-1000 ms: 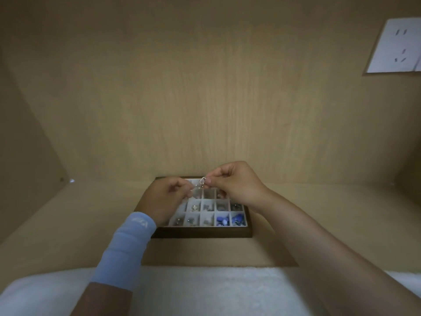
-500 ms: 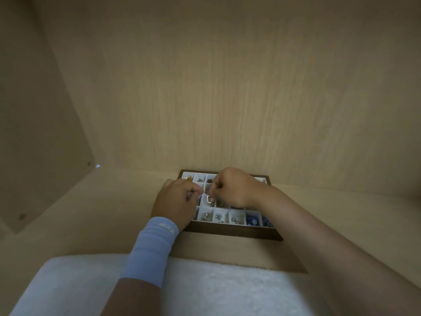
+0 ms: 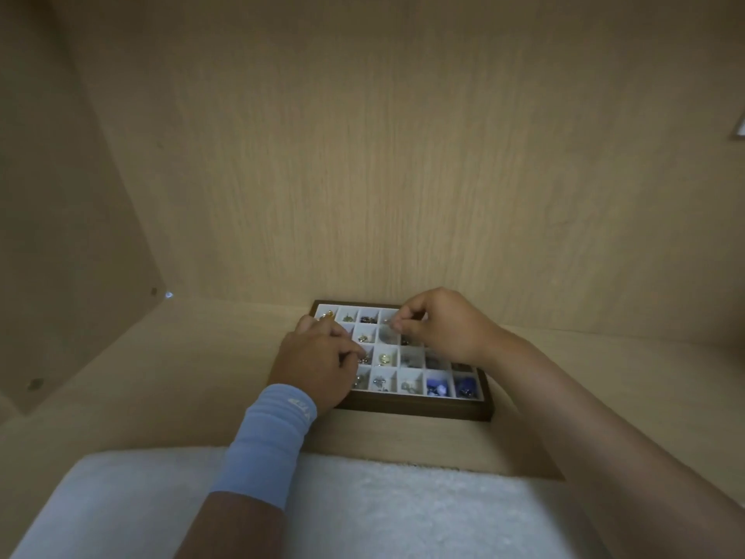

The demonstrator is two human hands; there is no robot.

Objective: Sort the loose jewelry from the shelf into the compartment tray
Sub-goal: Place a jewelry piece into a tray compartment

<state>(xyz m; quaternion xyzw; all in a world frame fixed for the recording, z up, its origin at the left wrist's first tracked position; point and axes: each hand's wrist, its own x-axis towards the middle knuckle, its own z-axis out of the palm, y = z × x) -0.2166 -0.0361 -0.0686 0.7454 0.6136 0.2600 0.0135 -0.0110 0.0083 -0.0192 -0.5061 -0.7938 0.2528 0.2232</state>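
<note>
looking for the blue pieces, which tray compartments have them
The two at the near row's right end of the tray: blue pieces and. The others visible hold metal-toned items.

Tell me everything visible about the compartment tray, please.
The compartment tray is a shallow rectangular box with a dark brown, wood-like frame and a white grid of small square cells. Most visible cells hold small jewelry; two near-right cells hold blue pieces. It lies flat on the shelf against the back wall. Both hands overlap it.
</note>
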